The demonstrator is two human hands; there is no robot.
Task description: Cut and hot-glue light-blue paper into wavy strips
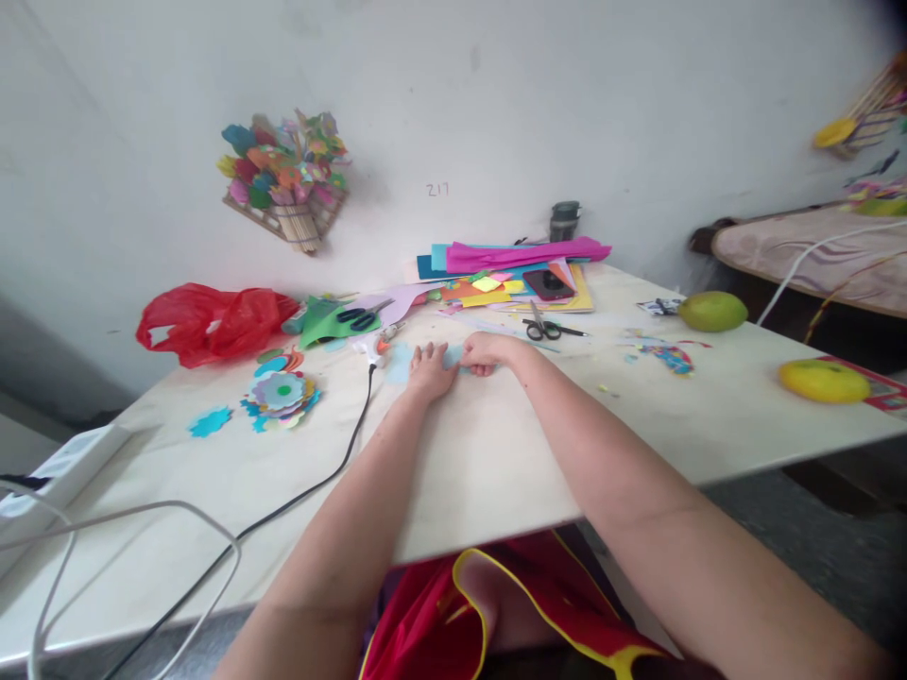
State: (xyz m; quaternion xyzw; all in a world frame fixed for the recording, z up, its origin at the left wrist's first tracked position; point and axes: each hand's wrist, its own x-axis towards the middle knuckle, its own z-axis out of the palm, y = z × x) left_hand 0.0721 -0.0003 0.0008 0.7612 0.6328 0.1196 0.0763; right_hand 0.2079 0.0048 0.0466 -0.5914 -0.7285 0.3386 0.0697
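Observation:
A light blue sheet of paper (399,365) lies on the table, partly covered by my hands. My left hand (431,374) rests flat on it with the fingers apart, pressing it to the tabletop. Close beside it, my right hand (483,353) is closed at the paper's right end, fingers curled in; what they grip is hidden. Just left of the paper, a white glue gun (371,349) with an orange part trails a black cord (345,463). Right of my hands lie small scissors (542,329) and a dark pen (573,331).
Stacked paper flowers (282,392) and a red plastic bag (213,326) are at left, near green paper and black-handled scissors (361,314). Coloured sheets (524,253) and a phone (548,285) lie at the back. Two mangoes (823,381) sit right; a power strip (63,467) is front left.

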